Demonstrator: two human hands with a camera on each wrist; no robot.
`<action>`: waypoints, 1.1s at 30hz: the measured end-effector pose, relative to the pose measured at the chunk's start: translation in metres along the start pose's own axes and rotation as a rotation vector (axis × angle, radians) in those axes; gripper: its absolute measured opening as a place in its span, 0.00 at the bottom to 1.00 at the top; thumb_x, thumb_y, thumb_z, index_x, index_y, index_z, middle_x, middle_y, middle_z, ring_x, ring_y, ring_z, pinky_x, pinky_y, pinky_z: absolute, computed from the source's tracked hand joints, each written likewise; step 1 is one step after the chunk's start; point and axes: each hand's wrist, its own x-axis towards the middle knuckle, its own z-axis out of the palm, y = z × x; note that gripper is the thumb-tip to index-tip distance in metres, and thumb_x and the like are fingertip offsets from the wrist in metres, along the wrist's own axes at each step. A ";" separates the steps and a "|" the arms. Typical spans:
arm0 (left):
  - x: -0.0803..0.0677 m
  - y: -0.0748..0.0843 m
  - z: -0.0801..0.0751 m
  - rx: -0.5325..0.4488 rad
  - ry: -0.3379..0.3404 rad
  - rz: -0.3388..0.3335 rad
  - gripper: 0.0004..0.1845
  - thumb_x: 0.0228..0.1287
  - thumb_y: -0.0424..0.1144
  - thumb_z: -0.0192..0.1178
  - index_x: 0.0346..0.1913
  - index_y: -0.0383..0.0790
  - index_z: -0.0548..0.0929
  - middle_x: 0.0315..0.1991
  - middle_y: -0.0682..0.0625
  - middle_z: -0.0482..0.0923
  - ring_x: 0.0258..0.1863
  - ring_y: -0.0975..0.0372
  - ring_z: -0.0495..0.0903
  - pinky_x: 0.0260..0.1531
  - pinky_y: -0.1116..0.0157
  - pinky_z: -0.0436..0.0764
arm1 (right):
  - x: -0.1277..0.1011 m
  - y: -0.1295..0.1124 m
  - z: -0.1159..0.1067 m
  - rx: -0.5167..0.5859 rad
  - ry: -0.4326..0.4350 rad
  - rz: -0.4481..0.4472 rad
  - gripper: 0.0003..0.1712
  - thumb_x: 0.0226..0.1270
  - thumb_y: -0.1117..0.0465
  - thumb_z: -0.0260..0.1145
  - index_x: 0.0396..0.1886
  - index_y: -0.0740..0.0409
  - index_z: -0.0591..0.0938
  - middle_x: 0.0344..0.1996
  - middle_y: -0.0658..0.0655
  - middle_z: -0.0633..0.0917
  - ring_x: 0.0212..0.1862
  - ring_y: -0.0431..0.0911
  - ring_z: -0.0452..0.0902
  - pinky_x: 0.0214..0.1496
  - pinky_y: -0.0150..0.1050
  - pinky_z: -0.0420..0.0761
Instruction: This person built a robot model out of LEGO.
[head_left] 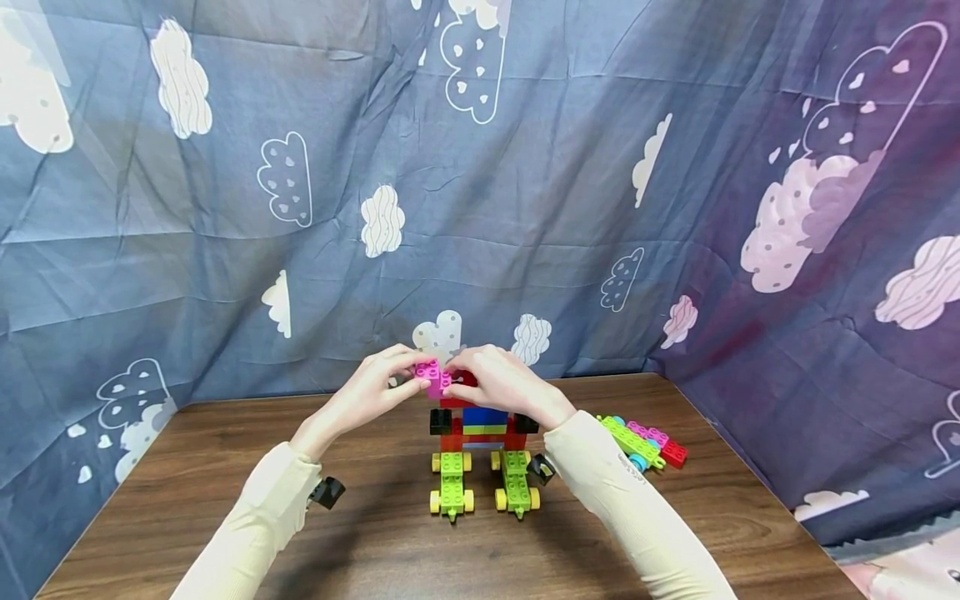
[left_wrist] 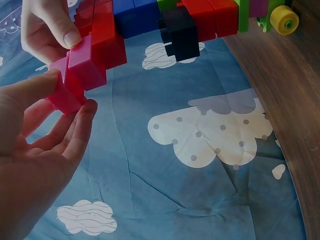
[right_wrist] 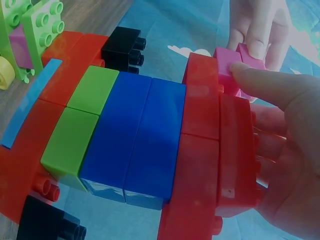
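Observation:
A standing figure of toy building blocks has a blue middle (head_left: 483, 417), red bricks (right_wrist: 200, 110) above it, black bricks (head_left: 440, 421) at its sides and lime wheeled bases (head_left: 452, 483) as feet. At its upper left corner sit two pink bricks side by side. My left hand (head_left: 386, 379) pinches the outer pink brick (left_wrist: 65, 95) between thumb and fingertips. The inner pink brick (left_wrist: 87, 62) adjoins the red bricks. My right hand (head_left: 502, 383) holds it with the thumb on its face, the other fingers reaching behind the red top brick (right_wrist: 237, 155).
On the wooden table (head_left: 360, 542), to the right, lies a pile with a lime wheeled base (head_left: 628, 440), pink bricks (head_left: 648, 433) and a red brick (head_left: 673, 454). A cloud-patterned cloth (head_left: 487, 208) hangs behind the table and along its right side.

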 end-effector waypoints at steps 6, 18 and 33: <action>0.000 0.000 0.001 0.036 0.024 0.062 0.18 0.65 0.37 0.65 0.57 0.38 0.83 0.46 0.47 0.82 0.41 0.57 0.81 0.43 0.66 0.81 | 0.000 0.000 0.000 -0.003 0.008 0.000 0.17 0.66 0.49 0.68 0.48 0.53 0.87 0.42 0.51 0.90 0.43 0.44 0.85 0.49 0.39 0.85; -0.001 -0.001 0.002 0.049 0.025 0.084 0.19 0.63 0.37 0.66 0.57 0.40 0.83 0.45 0.48 0.81 0.41 0.60 0.78 0.41 0.60 0.82 | -0.001 0.000 0.003 -0.010 0.019 0.005 0.16 0.66 0.48 0.69 0.48 0.52 0.87 0.41 0.51 0.90 0.41 0.44 0.85 0.47 0.39 0.85; -0.001 -0.002 0.002 0.123 0.045 0.151 0.20 0.61 0.35 0.68 0.57 0.39 0.83 0.46 0.47 0.80 0.42 0.58 0.80 0.41 0.65 0.82 | -0.002 0.000 0.003 0.004 0.019 0.012 0.16 0.66 0.49 0.69 0.47 0.52 0.87 0.40 0.50 0.90 0.40 0.43 0.85 0.47 0.38 0.85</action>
